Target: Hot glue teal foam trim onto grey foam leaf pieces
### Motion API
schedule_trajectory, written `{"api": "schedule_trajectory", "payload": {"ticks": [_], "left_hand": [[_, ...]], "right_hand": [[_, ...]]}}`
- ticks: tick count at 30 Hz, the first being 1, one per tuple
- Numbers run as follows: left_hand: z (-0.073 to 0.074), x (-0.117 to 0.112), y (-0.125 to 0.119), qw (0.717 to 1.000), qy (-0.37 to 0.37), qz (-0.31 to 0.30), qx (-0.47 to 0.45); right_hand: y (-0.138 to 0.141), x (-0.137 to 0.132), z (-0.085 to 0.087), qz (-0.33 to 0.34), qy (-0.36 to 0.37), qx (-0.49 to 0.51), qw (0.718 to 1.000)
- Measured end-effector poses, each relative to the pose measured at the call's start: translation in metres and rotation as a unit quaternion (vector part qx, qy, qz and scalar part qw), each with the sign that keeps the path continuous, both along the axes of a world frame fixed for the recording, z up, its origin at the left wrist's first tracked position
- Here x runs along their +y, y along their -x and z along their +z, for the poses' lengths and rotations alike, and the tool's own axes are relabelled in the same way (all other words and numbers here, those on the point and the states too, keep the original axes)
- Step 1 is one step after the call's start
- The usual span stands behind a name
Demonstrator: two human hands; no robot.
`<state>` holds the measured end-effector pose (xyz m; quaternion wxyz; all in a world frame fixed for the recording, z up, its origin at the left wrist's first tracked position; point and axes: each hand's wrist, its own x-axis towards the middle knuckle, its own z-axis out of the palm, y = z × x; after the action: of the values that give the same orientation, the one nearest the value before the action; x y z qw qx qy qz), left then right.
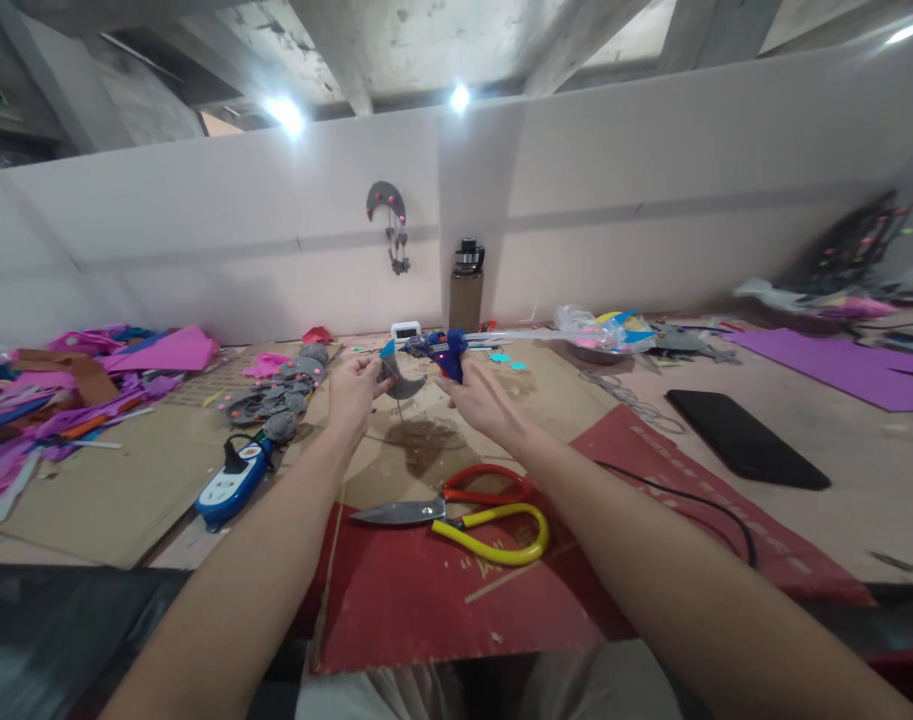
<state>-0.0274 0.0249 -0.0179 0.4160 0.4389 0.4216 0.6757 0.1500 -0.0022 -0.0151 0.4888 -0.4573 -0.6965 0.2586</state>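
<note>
Pinched in my left hand is a grey felt crescent, with a small blue piece at its upper tip. My right hand grips a blue hot glue gun by its handle. The gun's nozzle points left, close to the crescent; whether they touch I cannot tell. A clear glue stick sticks out of the gun's back. Below both hands lie scissors with one red and one yellow handle, on red cardboard.
A blue-and-white power strip and grey felt pieces lie left. Coloured felt scraps are piled farther left. At right lie a black phone and purple felt. A bottle stands behind; a crescent ornament hangs on the wall.
</note>
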Motion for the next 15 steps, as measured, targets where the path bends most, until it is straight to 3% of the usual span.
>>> {"api": "schedule_trajectory", "payload": {"ticks": [7, 10, 15], "left_hand": [[0.0, 0.002, 0.001, 1.0, -0.006, -0.004, -0.021], [0.0, 0.002, 0.0, 1.0, -0.01, 0.0, -0.019], [-0.001, 0.003, 0.0, 1.0, -0.025, 0.012, 0.002]], "right_hand": [[-0.02, 0.022, -0.005, -0.058, 0.159, 0.114, 0.979], [-0.034, 0.028, -0.011, -0.105, 0.185, -0.003, 0.977], [-0.058, 0.033, -0.015, -0.173, 0.182, -0.189, 0.949]]}}
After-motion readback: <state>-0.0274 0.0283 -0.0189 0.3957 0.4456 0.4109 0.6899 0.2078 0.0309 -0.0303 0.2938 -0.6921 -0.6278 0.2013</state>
